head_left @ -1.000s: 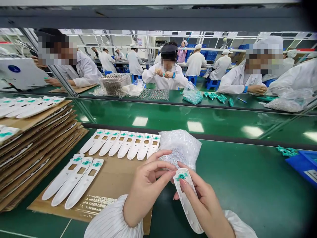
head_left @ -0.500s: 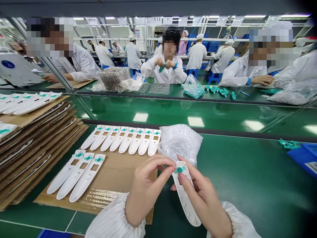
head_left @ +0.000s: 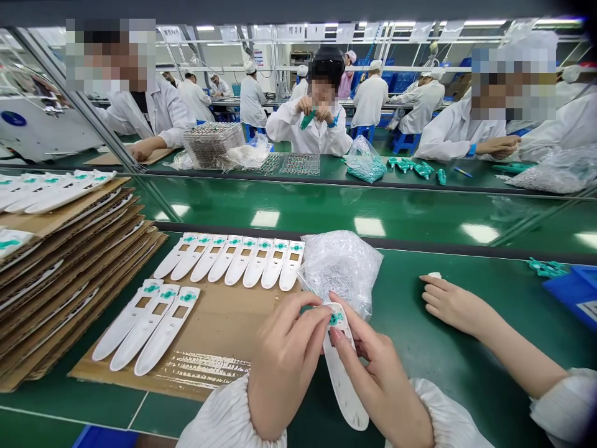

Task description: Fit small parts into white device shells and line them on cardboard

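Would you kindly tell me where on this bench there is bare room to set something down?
Green bench shows between the plastic bag and the blue bin, above another person's hand. The cardboard sheet with white strips is crowded.

Lighting: bright, even, from overhead ceiling lights [head_left: 298, 27]. Glare: white patches on the glossy green bench [head_left: 466, 373]. Shadows: faint, soft. Distortion: wide-angle bowing toward the edges, bending a metal post [head_left: 100, 122]. Top right corner: dark. Focus: generally sharp.
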A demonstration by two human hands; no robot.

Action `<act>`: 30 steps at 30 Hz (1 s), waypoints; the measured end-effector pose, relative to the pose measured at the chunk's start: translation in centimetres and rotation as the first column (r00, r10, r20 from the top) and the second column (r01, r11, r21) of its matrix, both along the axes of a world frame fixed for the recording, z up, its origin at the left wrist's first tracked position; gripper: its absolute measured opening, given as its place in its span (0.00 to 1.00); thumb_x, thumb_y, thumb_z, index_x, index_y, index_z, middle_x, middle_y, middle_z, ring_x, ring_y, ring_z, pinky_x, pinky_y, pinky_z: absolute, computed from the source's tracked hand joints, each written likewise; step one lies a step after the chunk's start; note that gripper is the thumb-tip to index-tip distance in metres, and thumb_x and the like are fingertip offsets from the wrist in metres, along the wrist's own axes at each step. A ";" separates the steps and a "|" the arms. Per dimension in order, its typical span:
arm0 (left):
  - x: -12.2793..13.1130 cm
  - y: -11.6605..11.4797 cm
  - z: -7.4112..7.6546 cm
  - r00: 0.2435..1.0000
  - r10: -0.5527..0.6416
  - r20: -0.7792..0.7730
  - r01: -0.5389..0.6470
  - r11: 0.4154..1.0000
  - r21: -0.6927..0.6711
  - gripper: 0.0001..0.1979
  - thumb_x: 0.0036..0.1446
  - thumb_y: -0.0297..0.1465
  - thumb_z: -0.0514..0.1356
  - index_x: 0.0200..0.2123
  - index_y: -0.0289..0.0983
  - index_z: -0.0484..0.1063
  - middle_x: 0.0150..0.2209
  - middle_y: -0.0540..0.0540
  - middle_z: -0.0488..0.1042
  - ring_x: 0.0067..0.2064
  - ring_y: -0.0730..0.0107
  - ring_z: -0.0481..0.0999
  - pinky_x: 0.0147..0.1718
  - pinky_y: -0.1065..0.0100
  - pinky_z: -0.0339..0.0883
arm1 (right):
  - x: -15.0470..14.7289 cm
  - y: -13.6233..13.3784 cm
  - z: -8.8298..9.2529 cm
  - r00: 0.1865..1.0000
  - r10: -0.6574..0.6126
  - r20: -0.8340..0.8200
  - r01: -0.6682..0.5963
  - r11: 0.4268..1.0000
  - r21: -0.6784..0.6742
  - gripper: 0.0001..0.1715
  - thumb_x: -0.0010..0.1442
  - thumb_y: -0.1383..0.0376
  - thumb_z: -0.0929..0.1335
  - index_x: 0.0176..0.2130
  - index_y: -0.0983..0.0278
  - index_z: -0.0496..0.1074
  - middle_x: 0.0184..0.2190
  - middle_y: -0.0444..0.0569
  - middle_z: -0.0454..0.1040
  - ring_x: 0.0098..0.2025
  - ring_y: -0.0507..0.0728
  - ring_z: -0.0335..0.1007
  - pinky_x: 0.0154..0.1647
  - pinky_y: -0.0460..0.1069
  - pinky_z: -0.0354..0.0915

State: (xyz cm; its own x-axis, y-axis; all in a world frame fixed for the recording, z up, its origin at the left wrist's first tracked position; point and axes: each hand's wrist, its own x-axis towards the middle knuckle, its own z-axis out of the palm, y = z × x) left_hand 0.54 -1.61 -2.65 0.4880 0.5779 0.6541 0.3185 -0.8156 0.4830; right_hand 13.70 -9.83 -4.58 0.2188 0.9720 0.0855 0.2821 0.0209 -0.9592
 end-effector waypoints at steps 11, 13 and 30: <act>-0.3 0.1 0.0 0.962 -0.085 0.259 0.238 0.726 -0.645 0.05 0.66 0.32 0.61 0.39 0.40 0.78 0.48 0.43 0.76 0.39 0.66 0.81 0.26 0.73 0.78 | -0.7 -0.6 -0.5 0.995 0.019 0.094 -0.021 1.000 0.023 0.32 0.75 0.58 0.58 0.73 0.61 0.53 0.28 0.44 0.78 0.17 0.51 0.60 0.24 0.45 0.68; -0.9 0.2 0.3 0.962 -0.125 0.243 0.261 0.688 -0.677 0.08 0.66 0.34 0.61 0.37 0.41 0.79 0.45 0.44 0.78 0.40 0.65 0.81 0.32 0.71 0.79 | -0.9 -1.2 -0.6 0.988 0.042 0.146 -0.051 0.997 0.060 0.33 0.75 0.58 0.58 0.74 0.58 0.51 0.32 0.45 0.81 0.21 0.52 0.70 0.31 0.46 0.74; -17.2 14.6 2.0 0.760 -0.054 -0.648 -0.210 0.923 -0.323 0.23 0.57 0.56 0.59 0.29 0.45 0.82 0.54 0.39 0.75 0.61 0.41 0.69 0.59 0.45 0.64 | 20.0 -3.8 -9.1 0.528 -0.265 0.807 0.515 0.856 -0.056 0.40 0.64 0.40 0.58 0.65 0.57 0.68 0.43 0.57 0.82 0.37 0.70 0.80 0.21 0.56 0.71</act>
